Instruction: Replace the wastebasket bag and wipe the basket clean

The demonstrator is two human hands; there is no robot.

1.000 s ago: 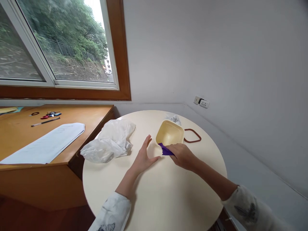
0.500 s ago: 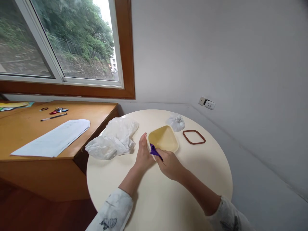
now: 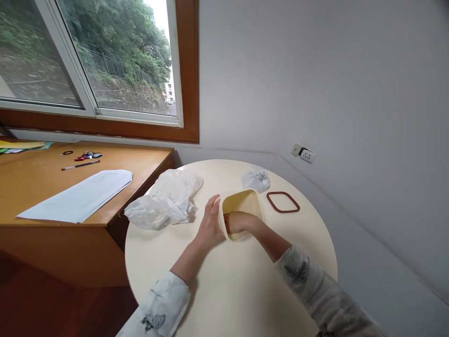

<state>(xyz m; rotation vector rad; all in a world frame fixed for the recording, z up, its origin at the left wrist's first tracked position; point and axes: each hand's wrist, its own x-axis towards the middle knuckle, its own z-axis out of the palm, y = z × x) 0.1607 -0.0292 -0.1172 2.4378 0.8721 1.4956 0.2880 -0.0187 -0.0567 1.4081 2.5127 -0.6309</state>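
Note:
A cream plastic container is tilted on the round table, its mouth facing me. My left hand grips its left wall, thumb near the rim and fingers around the outside. Deep inside the container is my right hand, its fingers pressed towards the inner left side and mostly hidden. The purple cloth that this hand held half a second ago is out of sight behind the hand and wall. To the right lies a brown rounded-square ring, flat on the table.
A crumpled white plastic bag lies left of the container, and a small knotted bag behind it. The wooden desk at left bears paper sheets, a pen and keys. A wall socket is behind.
My right hand has gone from the container's rim down into it, and the purple cloth has passed out of view. The container has turned and tipped slightly towards me.

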